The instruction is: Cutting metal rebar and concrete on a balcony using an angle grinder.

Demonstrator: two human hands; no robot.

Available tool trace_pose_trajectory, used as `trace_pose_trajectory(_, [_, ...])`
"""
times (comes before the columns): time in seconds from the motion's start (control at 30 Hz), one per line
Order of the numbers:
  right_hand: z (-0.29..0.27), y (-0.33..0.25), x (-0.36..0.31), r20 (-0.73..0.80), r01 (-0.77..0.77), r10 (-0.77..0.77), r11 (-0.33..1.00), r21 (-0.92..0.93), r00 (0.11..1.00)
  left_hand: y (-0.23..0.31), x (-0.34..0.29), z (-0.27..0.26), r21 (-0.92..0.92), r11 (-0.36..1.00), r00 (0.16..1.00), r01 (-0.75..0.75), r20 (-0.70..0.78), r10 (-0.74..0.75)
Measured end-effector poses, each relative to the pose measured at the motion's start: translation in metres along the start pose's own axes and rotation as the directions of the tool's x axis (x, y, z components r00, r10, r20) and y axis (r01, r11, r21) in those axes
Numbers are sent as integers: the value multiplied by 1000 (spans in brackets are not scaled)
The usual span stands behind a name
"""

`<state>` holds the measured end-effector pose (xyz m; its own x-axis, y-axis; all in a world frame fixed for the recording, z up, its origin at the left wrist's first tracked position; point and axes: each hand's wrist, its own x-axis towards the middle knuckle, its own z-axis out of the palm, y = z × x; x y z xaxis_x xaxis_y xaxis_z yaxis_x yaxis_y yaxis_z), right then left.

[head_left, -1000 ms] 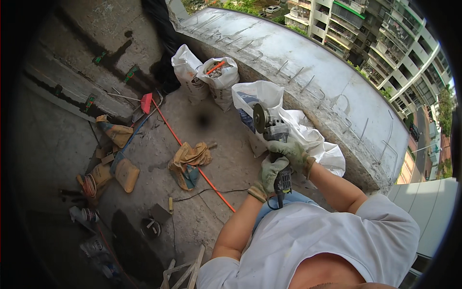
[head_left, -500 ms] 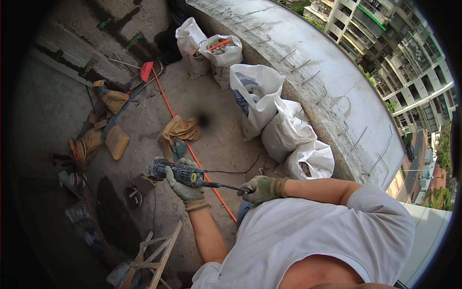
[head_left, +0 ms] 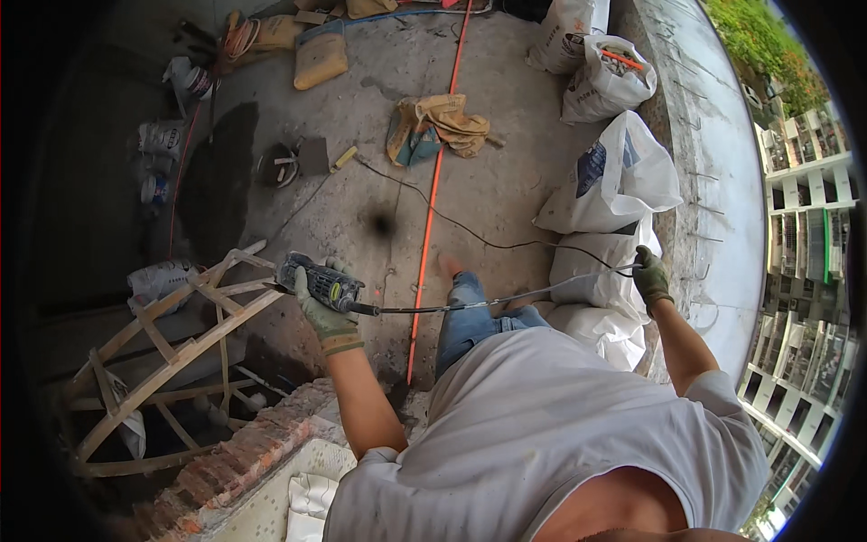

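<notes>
My left hand (head_left: 327, 322), in a grey-green work glove, is closed around the dusty dark body of an angle grinder (head_left: 318, 280). Its black power cord (head_left: 533, 291) leaves the grinder's rear end and stretches across the front of my body. Out to the right, my gloved right hand (head_left: 652, 280) grips that cord, beside the white sacks. From there the cord loops back over the floor to a yellow connector (head_left: 344, 159). The grinder's head end is partly hidden, and I cannot make out a disc.
White rubble sacks (head_left: 623, 181) line the concrete parapet (head_left: 713, 262), where bent steel bars stick out. A long orange strip (head_left: 430, 226) crosses the floor near a crumpled brown bag (head_left: 442, 126). At left stand a wooden frame (head_left: 190, 352) and a broken brick wall edge (head_left: 235, 456).
My right hand has swung outward to the right, drawing the cord out long. My view has turned and shifted, bringing the wooden frame and brick edge into sight. The left hand keeps the grinder.
</notes>
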<state>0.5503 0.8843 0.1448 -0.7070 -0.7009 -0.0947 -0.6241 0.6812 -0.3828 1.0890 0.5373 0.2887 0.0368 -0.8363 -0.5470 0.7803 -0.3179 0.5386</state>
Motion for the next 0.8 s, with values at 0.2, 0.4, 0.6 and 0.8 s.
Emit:
trace_pose_trajectory(0.2, [-8,-5,105,-147,-101,98,995,-16,984,76,38,-29,-8,977,975,-211,-75,210])
trace_pose_trajectory(0.4, [-24,-117,209,-287,-225,294,942,249,912,147,104,-87,-66,943,923,-326,-238,302])
trace_pose_trajectory(0.6, [4,-152,320,114,-354,624,275,894,773,163,130,-63,-120,961,951,-250,-215,221])
trace_pose_trajectory(0.8, [20,-218,411,310,-383,512,41,923,801,190,142,-81,-186,973,982,-136,-153,108])
